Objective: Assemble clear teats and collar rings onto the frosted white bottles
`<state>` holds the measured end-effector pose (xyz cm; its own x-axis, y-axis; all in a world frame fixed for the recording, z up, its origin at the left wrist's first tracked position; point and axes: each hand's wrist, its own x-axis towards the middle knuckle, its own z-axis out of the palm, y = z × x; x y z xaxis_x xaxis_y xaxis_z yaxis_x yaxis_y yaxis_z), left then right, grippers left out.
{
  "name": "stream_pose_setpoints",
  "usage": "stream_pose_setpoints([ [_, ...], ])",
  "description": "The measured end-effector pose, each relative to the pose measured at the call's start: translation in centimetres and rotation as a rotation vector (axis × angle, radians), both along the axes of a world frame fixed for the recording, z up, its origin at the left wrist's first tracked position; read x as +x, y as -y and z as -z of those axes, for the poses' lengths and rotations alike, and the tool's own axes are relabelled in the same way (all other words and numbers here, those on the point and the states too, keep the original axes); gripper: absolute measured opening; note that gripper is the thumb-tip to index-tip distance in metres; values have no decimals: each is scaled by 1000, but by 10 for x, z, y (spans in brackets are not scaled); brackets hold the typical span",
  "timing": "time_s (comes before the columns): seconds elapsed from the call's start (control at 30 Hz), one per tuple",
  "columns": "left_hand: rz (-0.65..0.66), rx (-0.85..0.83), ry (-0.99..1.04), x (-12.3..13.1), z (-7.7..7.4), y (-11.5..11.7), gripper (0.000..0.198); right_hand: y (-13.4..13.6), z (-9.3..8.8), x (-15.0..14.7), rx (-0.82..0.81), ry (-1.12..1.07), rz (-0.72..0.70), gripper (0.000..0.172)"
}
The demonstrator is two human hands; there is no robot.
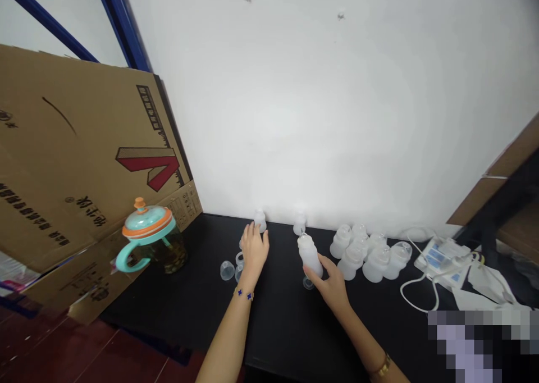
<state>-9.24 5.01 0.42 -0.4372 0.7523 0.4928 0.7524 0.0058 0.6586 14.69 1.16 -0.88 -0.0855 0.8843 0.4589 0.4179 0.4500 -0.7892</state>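
My right hand (330, 285) is wrapped round the lower part of a small white translucent baby bottle (309, 249), which tilts slightly over the table. Just below that bottle lies a clear cap (308, 283). My left hand (255, 249) is open, palm down, with its thumb apart from the fingers, over a few clear caps (227, 270) that it partly hides. Close beyond its fingertips stands a white bottle (260, 221) near the wall. Another white bottle (299, 223) is by the wall behind the one I hold.
Several white bottles with clear tops (376, 263) stand grouped on the right of the black table (278, 332). Farther right are a white cable (415, 304) and a white-blue box (446, 259). A teal-lidded jug (147, 231) and large cardboard (84, 164) are on the left.
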Motion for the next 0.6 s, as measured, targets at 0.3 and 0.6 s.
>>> stream_pose_setpoints([
  [0.3, -200, -320, -363, -16, 30, -12, 47, 2, 1, -1, 19, 27, -8, 44],
  [0.6, -222, -290, -412, -16, 32, -16, 44, 0, 1, -1, 0, 38, -4, 47],
])
